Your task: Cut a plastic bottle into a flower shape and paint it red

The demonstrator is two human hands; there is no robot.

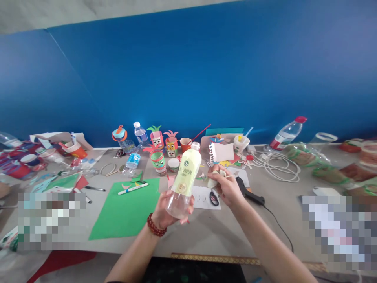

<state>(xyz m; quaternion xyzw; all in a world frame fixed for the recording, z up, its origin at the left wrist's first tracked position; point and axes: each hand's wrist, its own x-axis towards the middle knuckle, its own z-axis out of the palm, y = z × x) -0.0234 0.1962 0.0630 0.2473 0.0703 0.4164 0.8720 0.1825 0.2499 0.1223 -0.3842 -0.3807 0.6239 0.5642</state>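
Observation:
My left hand (165,212) is wrapped round the clear base of an empty plastic bottle (185,181) with a pale yellow-green label, and holds it tilted up and away over the table. A red bead bracelet (155,226) sits on that wrist. To the right of the bottle, my right hand (225,184) is closed on a small pale, crumpled piece (212,177) that I cannot make out. Just right of it lies a black glue gun (249,190). A white sheet (203,196) with black scissors (214,198) lies under both hands.
A green paper sheet (125,208) with a white marker (133,188) lies to the left. Decorated paper cups and tubes (163,147), water bottles (287,133) and a coiled white cable (277,163) stand along the blue wall. Craft scraps crowd both table ends. A ruler (215,258) lies along the front edge.

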